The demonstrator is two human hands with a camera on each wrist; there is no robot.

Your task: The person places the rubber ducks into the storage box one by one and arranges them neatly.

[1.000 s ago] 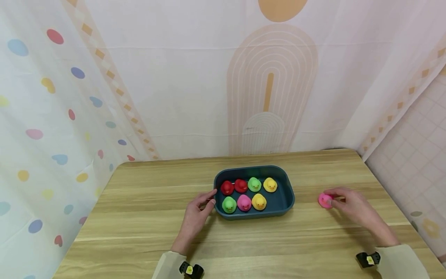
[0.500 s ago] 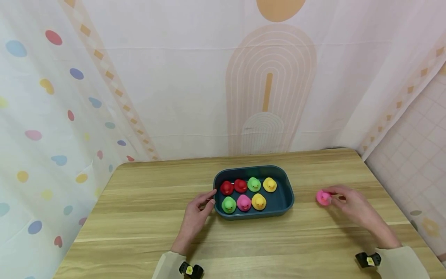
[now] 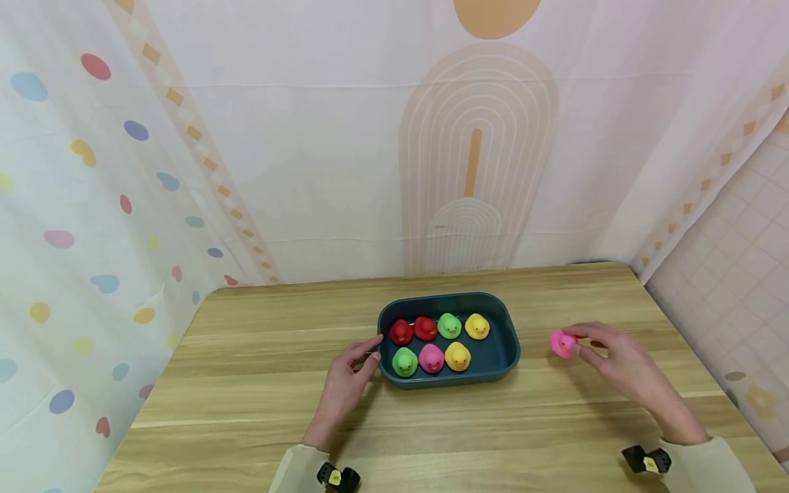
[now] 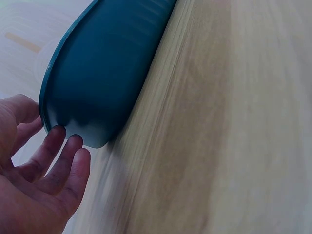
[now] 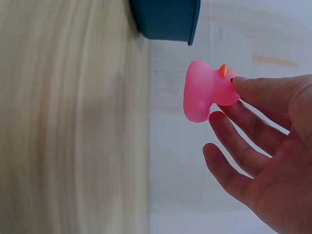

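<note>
A pink rubber duck (image 3: 564, 344) is in my right hand (image 3: 622, 363), to the right of the tray. In the right wrist view thumb and fingers pinch the duck (image 5: 200, 92) by its head, and it is raised off the table. The dark blue tray (image 3: 502, 373) holds small rubber ducks in two rows: two red, one green and one yellow behind; one green, one pink and one yellow in front. My left hand (image 3: 344, 383) rests its fingertips at the tray's left end. In the left wrist view its loosely bent fingers (image 4: 56, 139) touch the tray's outer wall (image 4: 97, 87).
The wooden table (image 3: 246, 383) extends around the tray on all sides. A patterned curtain (image 3: 320, 171) hangs behind and to the left, with another patterned cloth (image 3: 733, 274) along the right side. Both wrists carry small black cameras.
My right hand has lifted the pink duck and brought it a little left, closer to the tray. The left hand and the tray have stayed in place.
</note>
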